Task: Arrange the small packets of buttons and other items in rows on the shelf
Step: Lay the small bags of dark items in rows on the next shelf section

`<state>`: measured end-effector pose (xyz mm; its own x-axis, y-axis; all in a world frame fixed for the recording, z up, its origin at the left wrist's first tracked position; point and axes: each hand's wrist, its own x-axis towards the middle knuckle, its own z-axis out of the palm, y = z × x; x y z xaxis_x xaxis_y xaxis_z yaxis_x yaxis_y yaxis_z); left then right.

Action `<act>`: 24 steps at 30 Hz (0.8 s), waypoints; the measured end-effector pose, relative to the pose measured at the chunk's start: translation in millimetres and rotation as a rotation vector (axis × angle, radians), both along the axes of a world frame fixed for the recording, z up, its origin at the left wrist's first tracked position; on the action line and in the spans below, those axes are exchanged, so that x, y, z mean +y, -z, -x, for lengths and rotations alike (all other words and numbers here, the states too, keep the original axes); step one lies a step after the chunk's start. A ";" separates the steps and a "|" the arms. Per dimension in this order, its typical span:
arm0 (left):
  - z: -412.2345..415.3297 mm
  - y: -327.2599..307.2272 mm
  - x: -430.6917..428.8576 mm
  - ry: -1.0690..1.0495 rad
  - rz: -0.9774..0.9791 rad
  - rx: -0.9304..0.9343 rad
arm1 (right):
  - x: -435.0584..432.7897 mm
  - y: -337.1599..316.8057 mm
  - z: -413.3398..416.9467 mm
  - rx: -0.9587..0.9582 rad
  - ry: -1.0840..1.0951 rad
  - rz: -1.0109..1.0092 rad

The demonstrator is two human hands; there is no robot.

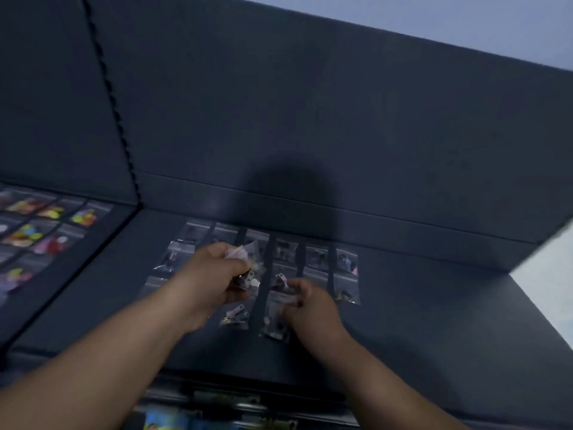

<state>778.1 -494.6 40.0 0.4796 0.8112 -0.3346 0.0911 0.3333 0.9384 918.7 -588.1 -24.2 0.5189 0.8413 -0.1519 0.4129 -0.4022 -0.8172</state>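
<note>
Small clear packets going down in rows on the dark shelf.
Rows of packets lie near the back wall, and brighter packets fill the section to the left. My left grip clasps a bunch of packets above the rows. My right grip pinches one front packet.

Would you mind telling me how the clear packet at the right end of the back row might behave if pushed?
That packet looks like thin clear film with small items inside, so probably floppy and light. Lying flat on the shelf, it should slide rather than roll. Its glossy film may slip when pinched.
</note>
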 end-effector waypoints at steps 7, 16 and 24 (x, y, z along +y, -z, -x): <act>2.7 0.6 -5.5 -0.071 -0.006 0.006 | -14.1 3.9 -4.2 -0.645 -0.267 -0.118; -1.3 3.8 -9.7 0.016 0.004 0.047 | -4.4 21.0 -4.9 -0.639 -0.397 -0.091; -3.3 3.3 -13.4 0.141 0.033 0.043 | -9.9 -24.0 -4.9 0.144 -0.015 -0.245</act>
<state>781.4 -508.0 36.7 0.5725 0.7253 -0.3823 0.1787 0.3447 0.9216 923.5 -597.9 -0.3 0.4939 0.8694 -0.0139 0.2900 -0.1798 -0.9400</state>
